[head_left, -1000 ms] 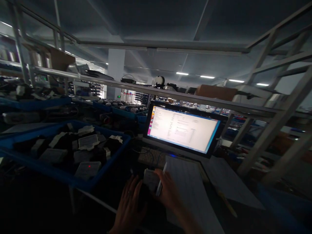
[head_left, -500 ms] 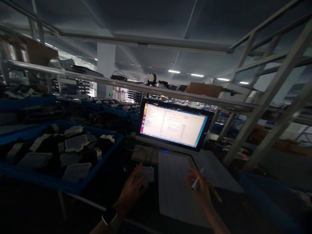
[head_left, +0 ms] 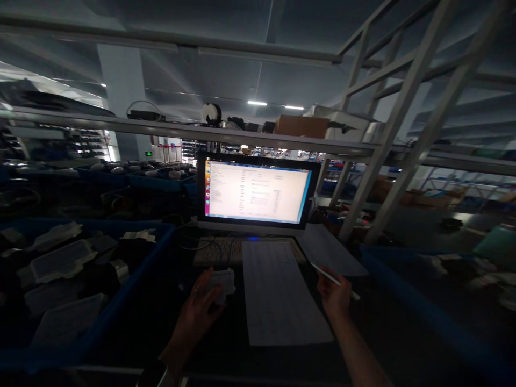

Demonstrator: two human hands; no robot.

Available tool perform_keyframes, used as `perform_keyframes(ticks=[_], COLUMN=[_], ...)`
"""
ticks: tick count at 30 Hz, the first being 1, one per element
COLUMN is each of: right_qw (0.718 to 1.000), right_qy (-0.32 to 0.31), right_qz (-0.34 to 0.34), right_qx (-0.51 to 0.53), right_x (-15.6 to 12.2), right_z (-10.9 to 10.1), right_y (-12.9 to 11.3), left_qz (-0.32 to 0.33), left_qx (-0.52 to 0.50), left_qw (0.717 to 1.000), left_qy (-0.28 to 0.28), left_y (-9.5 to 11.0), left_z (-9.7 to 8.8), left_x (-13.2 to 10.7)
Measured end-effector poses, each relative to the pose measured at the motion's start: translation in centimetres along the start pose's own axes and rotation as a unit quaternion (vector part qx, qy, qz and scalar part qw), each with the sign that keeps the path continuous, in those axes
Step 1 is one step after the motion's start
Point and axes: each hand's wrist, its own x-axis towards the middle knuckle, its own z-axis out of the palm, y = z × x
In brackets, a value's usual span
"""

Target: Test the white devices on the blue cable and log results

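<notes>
Workbench scene from a head-worn view, dimly lit. A pale, box-like piece (head_left: 226, 279) lay toward the middle of the dark tabletop (head_left: 193, 355), well back from its front edge, before the keyboard (head_left: 205, 253) and just beside the left edge of a long paper sheet (head_left: 278, 306). The left hand (head_left: 197, 303) reached over the piece with fingers partly curled, touching it; whether it gripped or merely steadied it could not be told. The right hand (head_left: 335, 294) was closed around a slim pale pen (head_left: 328, 275), right of the long sheet and near a second sheet (head_left: 332, 250); contact between tip and paper was unclear. Similar pieces lay in a blue bin (head_left: 141, 285) toward the tabletop's left edge. By appearance, one piece was out and in hand, work on it unfinished, the binned ones awaiting handling; writing on the sheets was illegible. Behind stood a lit monitor (head_left: 258, 191).
</notes>
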Motion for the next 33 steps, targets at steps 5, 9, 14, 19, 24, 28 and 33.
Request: perform_keyframes(ticks=[5,9,14,19,24,28,33], right_qw=[1.0,0.999,0.998,0.995,0.997,0.995,0.996], right_qy=[0.003,-0.008,-0.023,0.006,-0.004,0.034,0.04], right_qz=[0.018,0.036,0.057,0.094,0.071,0.087,0.081], right_qx=[0.019,0.019,0.022,0.044,0.039,0.016,0.017], right_x=[0.1,-0.1,0.3,0.4,-0.6,-1.2,-1.3], right_z=[-0.3,-0.6,-1.0,-1.0,-0.5,0.1,0.3], right_y=[0.1,0.1,0.0,-0.3,-1.2,-1.9,-2.2], left_qz=[-0.021,-0.042,-0.052,-0.054,-0.071,-0.082,-0.08], left_qx=[-0.012,-0.021,-0.015,-0.012,-0.039,-0.057,-0.06], left_qw=[1.0,0.999,0.997,0.996,0.993,0.991,0.991], left_qy=[-0.009,-0.023,-0.048,-0.074,-0.081,-0.09,-0.09], left_y=[0.2,0.9,1.3,1.5,1.4,1.5,1.6], left_z=[0.0,-0.5,-0.9,-1.1,-1.0,-1.0,-1.0], left_x=[0.0,0.2,0.4,0.5,0.4,0.4,0.5])
